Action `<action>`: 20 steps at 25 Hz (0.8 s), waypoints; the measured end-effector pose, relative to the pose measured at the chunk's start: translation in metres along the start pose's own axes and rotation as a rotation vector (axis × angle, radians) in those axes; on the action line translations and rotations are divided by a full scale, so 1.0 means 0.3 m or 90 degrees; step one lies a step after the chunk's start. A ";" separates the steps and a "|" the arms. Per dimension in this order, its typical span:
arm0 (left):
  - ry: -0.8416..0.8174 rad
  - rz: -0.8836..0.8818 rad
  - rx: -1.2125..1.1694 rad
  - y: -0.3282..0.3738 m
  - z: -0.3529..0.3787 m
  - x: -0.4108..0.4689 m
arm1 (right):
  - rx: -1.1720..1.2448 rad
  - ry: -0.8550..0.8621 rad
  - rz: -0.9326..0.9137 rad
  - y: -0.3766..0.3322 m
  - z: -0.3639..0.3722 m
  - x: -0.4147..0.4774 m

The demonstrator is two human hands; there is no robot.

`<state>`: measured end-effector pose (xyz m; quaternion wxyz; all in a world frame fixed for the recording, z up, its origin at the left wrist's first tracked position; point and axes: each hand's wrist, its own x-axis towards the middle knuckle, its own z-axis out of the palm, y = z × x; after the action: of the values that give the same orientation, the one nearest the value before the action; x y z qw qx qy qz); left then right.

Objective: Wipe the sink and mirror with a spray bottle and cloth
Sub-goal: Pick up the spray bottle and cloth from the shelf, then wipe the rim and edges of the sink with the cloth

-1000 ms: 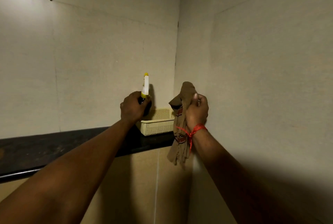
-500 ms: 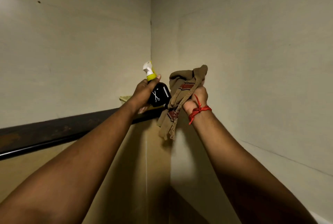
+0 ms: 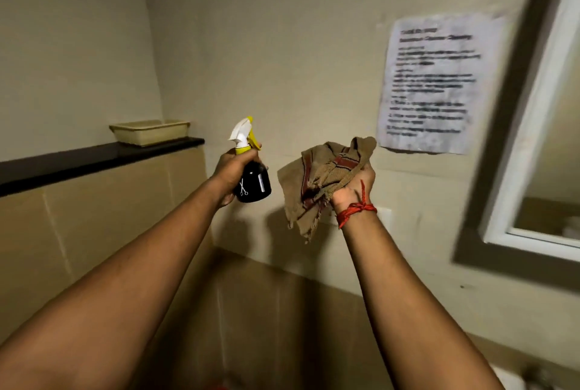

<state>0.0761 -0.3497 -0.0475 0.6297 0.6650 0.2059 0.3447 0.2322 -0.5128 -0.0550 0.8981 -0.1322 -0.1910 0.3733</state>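
My left hand (image 3: pixel 233 174) grips a black spray bottle (image 3: pixel 252 184) with a white and yellow trigger head, held upright in front of the wall. My right hand (image 3: pixel 353 191), with a red thread around its wrist, is closed on a crumpled brown cloth (image 3: pixel 323 179) with red stripes, right of the bottle. The mirror (image 3: pixel 546 151) in a white frame shows at the right edge, blurred. The sink is only a pale sliver at the bottom right; I cannot make it out.
A dark shelf (image 3: pixel 94 158) runs along the left wall with a cream plastic basket (image 3: pixel 150 132) on it. A printed paper notice (image 3: pixel 436 83) is stuck to the wall left of the mirror. Beige tiles cover the lower walls.
The view has swung right, away from the shelf corner, bringing the notice and mirror into sight. Both hands came off the shelf with bottle and cloth and now hold them mid-air.
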 end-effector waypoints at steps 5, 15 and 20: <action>-0.124 0.000 0.103 -0.107 0.249 -0.187 | -1.086 0.067 -0.058 -0.250 -0.196 -0.369; -0.338 -0.061 0.218 -0.446 0.844 -0.509 | -1.378 0.327 0.057 -0.686 -0.566 -0.874; -0.417 -0.163 0.240 -0.711 1.080 -0.714 | -0.825 0.513 -0.119 -0.798 -0.869 -1.069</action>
<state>0.1977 -0.7008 -0.2892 0.5669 0.8126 0.1348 -0.0109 0.2880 -0.9332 -0.2750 0.6695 -0.7410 -0.0400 0.0324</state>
